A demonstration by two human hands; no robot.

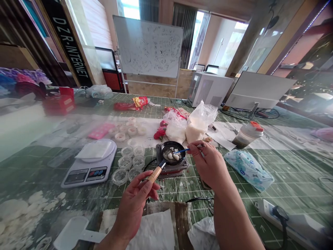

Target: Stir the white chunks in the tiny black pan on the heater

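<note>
A small black pan with white lumps in it sits on a little grey hot plate on the green cutting mat. My left hand is closed round the pan's wooden handle. My right hand pinches a thin blue-tipped stick whose tip reaches into the pan among the white lumps.
Left of the pan stand several small clear cups and a white kitchen scale. Behind the pan stand plastic bags of white powder. To the right are a lidded bottle, a wipes pack and a power strip. White paper lies near me.
</note>
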